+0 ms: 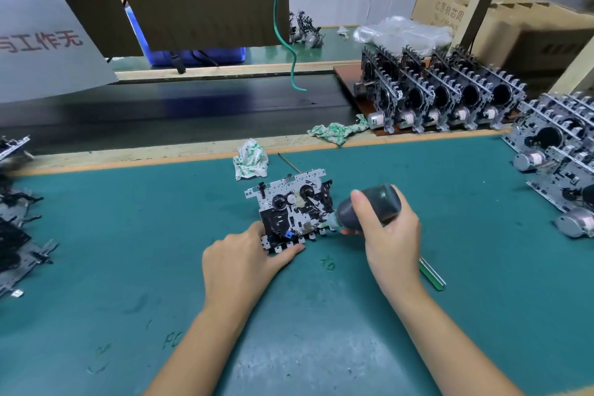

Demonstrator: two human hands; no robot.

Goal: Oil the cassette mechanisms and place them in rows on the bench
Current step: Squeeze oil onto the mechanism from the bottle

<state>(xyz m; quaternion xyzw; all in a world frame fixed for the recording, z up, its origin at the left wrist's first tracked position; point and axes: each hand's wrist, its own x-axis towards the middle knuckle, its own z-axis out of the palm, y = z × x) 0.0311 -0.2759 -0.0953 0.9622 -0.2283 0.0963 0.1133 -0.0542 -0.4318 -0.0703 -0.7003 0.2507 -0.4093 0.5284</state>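
The left hand [244,259] pinches the near edge of the cassette mechanism [294,209], which lies mid-mat [128,235]. The right hand [390,235] grips the dark oil bottle [369,207], nozzle touching the mechanism's right edge. Finished mechanisms [450,96] stand in rows far right.

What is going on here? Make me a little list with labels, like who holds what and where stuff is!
left hand: the left hand holds the near edge of the cassette mechanism on the green mat
right hand: the right hand grips the dark oil bottle, nozzle at the mechanism's right side
finished ones: a row of mechanisms stands at the back right
cloths: crumpled rag behind the mechanism, another rag farther right
also there: green stick by the right wrist
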